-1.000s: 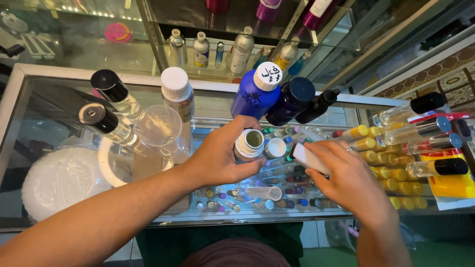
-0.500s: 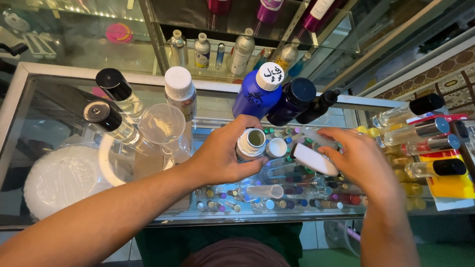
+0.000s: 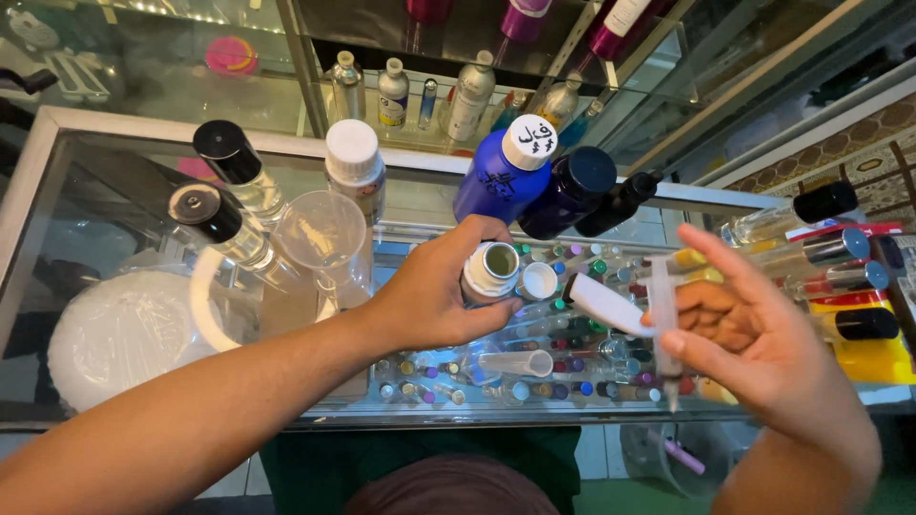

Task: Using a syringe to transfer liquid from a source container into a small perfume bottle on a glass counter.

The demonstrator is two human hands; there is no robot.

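Head view: left hand [image 3: 434, 296] is wrapped around a small open white bottle [image 3: 490, 271] standing on the glass counter [image 3: 114, 133], its white cap [image 3: 539, 280] just beside. Right hand [image 3: 754, 329] pinches a clear syringe [image 3: 663, 329], tip down, well right of the mouth. Best practice: keep the bottle braced upright, centre the tip over the opening, press slowly.

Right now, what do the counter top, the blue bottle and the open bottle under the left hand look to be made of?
Counter top: clear glass in a metal frame; small vials show through it. Blue bottle: matte, likely coated metal or plastic, with a white cap. Open bottle in the left hand: white rim, probably plastic; body hidden.
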